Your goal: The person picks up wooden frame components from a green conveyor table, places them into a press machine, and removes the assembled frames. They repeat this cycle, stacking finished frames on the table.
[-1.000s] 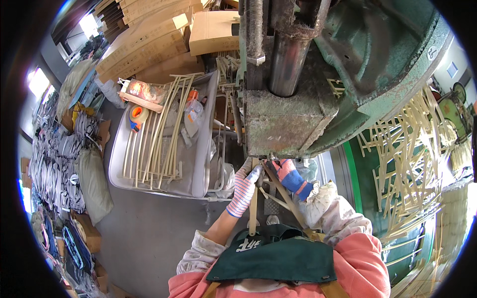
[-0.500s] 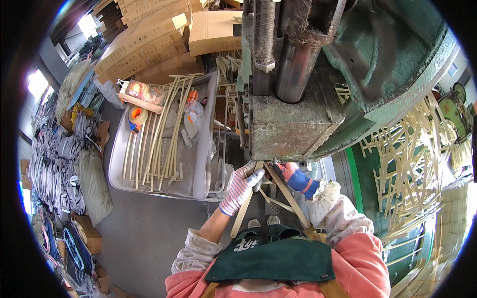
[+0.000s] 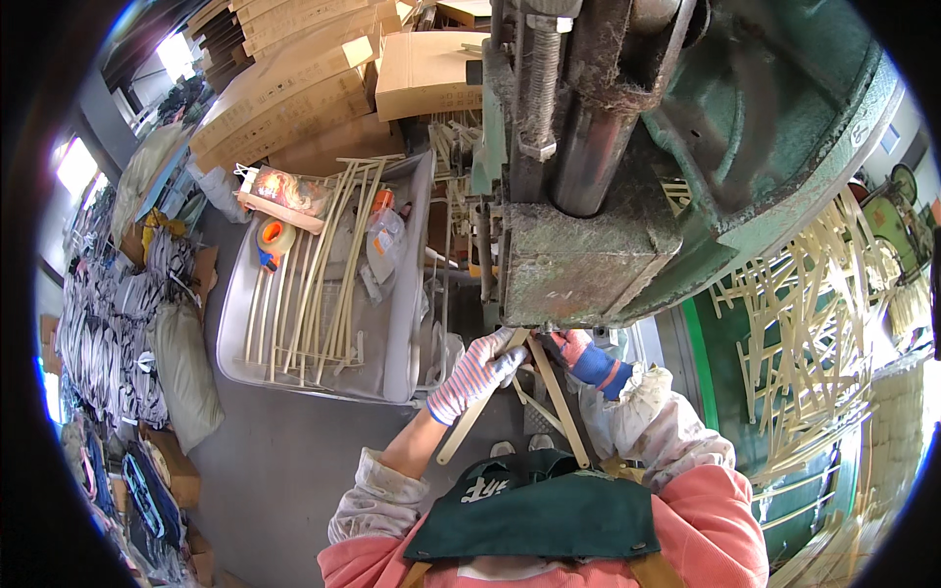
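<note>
My left hand [image 3: 478,374], in a pink-and-white striped glove with grey fingertips, is closed round the upper part of a flat pale wooden slat [image 3: 465,429]. A second slat [image 3: 561,404] slants down to the right from nearly the same spot, so the two form an upturned V. Between them a thinner strip [image 3: 541,409] crosses at an angle. My right hand [image 3: 595,367], in a red-and-blue glove, has its fingers closed beside the second slat's top. What they pinch is hidden. Just beyond both hands is the press's worn metal block [image 3: 588,269], covering the slats' top ends.
The press's big green body [image 3: 784,127] fills the upper right. At left a pale bin [image 3: 397,367] carries long slats, a tape roll [image 3: 275,235] and plastic bags. Many loose slats [image 3: 794,323] pile up at right. Cardboard boxes [image 3: 284,98] are stacked behind.
The right-hand slat's lower end has swung left, toward me, and hangs steeper. The left slat's lower end has shifted slightly left. Both hands stay under the block; the view has tilted slightly.
</note>
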Demonstrator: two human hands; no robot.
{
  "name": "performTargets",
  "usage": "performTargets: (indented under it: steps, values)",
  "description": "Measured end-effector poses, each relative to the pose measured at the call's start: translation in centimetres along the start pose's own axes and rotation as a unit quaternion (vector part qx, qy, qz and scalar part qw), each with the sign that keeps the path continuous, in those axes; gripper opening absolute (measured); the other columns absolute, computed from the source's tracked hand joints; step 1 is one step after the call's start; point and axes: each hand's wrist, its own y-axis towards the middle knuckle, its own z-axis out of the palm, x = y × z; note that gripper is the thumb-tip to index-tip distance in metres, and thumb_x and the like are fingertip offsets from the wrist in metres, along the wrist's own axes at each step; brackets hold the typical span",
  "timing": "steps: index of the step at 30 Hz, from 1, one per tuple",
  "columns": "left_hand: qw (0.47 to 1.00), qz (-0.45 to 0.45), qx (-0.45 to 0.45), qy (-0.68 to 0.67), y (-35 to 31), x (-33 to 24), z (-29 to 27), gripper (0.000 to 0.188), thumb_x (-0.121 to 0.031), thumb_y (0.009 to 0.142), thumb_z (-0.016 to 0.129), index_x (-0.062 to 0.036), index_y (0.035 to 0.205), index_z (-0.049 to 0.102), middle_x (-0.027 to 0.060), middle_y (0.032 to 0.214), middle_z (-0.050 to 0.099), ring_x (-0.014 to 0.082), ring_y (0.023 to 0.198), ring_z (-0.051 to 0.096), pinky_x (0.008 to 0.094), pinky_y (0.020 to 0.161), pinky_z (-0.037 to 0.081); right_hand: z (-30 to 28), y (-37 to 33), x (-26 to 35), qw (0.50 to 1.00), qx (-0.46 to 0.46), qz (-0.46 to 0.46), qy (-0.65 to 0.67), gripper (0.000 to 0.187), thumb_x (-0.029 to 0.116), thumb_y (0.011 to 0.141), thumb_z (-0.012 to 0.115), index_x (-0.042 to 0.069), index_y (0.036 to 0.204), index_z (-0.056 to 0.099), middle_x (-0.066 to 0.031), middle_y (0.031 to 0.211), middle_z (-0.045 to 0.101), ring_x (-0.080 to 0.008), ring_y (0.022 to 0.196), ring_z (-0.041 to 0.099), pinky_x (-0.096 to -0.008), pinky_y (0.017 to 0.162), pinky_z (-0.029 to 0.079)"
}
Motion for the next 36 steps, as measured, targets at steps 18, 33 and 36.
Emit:
performTargets:
  steps: [18,33,36]
  values:
    - [0.917,0.157,-0.139,0.339,-2.0,4.4,0.7,0.050,-0.013,0.087,0.059,-0.0003,0.132,0.040,0.0115,0.091,0.061,0.0165,0.074,0.056,0.0309,0.069,0.048,3.8,-9.7,6.3,0.909,-0.057,-0.101,-0.401,0.087,0.021,0.066,0.075,0.006,0.138,0.028,-0.0218,0.112,0.054,-0.0401,0.106,0.052,-0.0462,0.088,0.045]
    - [0.992,-0.107,-0.017,-0.061,-9.4,2.0,-2.6,0.029,-0.025,0.093,0.054,0.0012,0.089,0.065,-0.0010,0.056,0.053,0.0060,0.049,0.046,0.0210,0.050,0.038,-1.4,-14.7,10.4,0.998,0.026,0.021,-0.057,0.025,0.014,0.088,0.059,-0.002,0.106,0.063,-0.0019,0.067,0.060,-0.0049,0.051,0.049,-0.0190,0.044,0.036]
    - [0.995,-0.087,-0.009,-0.039,-9.7,2.0,-2.5,0.031,-0.026,0.094,0.053,0.0021,0.090,0.064,-0.0004,0.057,0.055,0.0061,0.049,0.048,0.0209,0.051,0.039,-1.6,-14.6,10.2,0.998,0.043,0.034,-0.020,0.028,0.017,0.089,0.059,-0.002,0.111,0.061,-0.0024,0.068,0.060,-0.0045,0.050,0.047,-0.0200,0.043,0.036]
